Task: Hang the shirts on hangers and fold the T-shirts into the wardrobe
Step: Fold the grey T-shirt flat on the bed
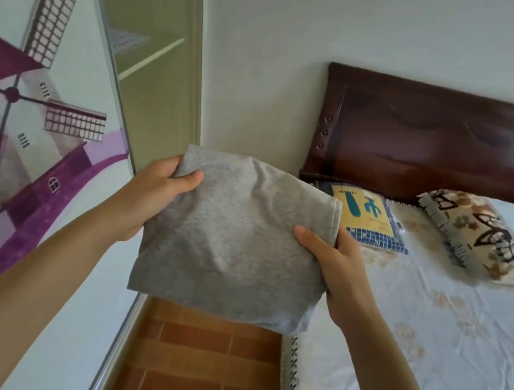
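Head view: both hands, left [151,190] and right [330,258], grip folded grey T-shirt [234,242] between bed [431,326] and wardrobe [50,160].

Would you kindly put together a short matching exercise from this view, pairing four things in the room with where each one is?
Things:
1. grey folded T-shirt
2. yellow and blue packet
3. patterned pillow
4. windmill picture

Places:
A. on the sliding wardrobe door at the left
B. held in the air between the left hand and the right hand
C. on the bed against the dark wooden headboard, nearest the wall corner
D. on the bed to the right of the packet

Pairs: 1-B, 2-C, 3-D, 4-A
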The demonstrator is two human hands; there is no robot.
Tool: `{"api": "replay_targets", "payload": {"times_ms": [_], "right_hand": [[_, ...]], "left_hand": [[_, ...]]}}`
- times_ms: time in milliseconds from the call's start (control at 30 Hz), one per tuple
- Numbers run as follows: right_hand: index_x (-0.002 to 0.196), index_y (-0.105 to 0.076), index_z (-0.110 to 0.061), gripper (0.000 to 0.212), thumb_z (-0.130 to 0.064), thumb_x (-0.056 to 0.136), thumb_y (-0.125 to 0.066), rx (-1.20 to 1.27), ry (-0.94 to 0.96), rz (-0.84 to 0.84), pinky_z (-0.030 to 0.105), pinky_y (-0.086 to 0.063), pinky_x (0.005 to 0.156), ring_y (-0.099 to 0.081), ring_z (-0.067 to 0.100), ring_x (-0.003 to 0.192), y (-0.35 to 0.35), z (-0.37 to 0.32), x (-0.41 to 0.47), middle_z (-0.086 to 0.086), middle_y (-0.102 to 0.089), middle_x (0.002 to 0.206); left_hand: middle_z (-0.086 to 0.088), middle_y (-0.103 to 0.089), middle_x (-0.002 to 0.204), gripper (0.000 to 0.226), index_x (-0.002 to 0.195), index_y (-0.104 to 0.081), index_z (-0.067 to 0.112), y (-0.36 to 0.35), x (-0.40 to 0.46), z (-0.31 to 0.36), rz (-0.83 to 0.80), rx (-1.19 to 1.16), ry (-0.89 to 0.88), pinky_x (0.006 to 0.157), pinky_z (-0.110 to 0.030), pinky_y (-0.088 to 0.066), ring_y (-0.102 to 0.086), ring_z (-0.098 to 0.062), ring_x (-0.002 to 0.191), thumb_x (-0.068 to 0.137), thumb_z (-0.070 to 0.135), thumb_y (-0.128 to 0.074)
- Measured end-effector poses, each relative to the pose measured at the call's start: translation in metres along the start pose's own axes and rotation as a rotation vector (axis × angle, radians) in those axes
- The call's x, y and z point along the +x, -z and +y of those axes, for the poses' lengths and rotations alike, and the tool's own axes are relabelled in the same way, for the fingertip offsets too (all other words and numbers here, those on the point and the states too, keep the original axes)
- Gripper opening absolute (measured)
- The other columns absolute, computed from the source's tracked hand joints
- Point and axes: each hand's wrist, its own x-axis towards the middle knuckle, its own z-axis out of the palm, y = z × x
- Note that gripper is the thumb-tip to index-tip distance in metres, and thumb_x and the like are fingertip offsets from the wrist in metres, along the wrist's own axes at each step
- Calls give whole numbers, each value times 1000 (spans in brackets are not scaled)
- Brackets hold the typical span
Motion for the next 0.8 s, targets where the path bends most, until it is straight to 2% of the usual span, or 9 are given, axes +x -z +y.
{"api": "replay_targets", "payload": {"times_ms": [167, 400, 600, 700, 800], "right_hand": [[104, -66, -19, 21, -11, 85, -72, -13, 25, -86, 23, -57, 66, -73, 12, 85, 9, -29, 85, -5, -76, 93], [108, -66, -21, 25, -12, 85, -72, -16, -9, -177, 23, -58, 69, -73, 13, 89, -14, -26, 191, -5, -76, 98], [112, -66, -20, 26, -12, 88, -70, -48, 1, -254, 27, -59, 73, -73, 15, 92, -56, -33, 298, -3, -76, 102], [114, -65, -19, 27, -13, 87, -70, -66, 33, -281, 31, -60, 77, -73, 17, 93, -87, -46, 358, -1, -75, 104], [113, -65, -18, 27, -13, 87, -71, -61, 52, -310, 27, -59, 71, -73, 17, 91, -114, -60, 411, -2, -76, 102]], "left_hand": [[17, -75, 92, 14, 102, -65, 28, -7, 64, 15, 18, -8, -23, 75, -22, -49, -71, -2, 85, 97, 20, -55], [9, -75, 101, 15, 105, -66, 28, 8, 152, -1, 108, -12, 7, 82, -28, -50, -71, -10, 93, 97, 20, -56], [9, -75, 103, 16, 107, -66, 28, 40, 250, -9, 158, -20, -16, 84, -27, -50, -70, -11, 96, 98, 20, -56], [10, -75, 98, 15, 103, -66, 28, 64, 304, -4, 203, -41, -44, 82, -28, -51, -71, -9, 90, 98, 19, -56], [11, -75, 95, 15, 101, -67, 28, 84, 355, 6, 253, -42, -62, 80, -27, -51, -71, -8, 87, 98, 19, -56]]}}
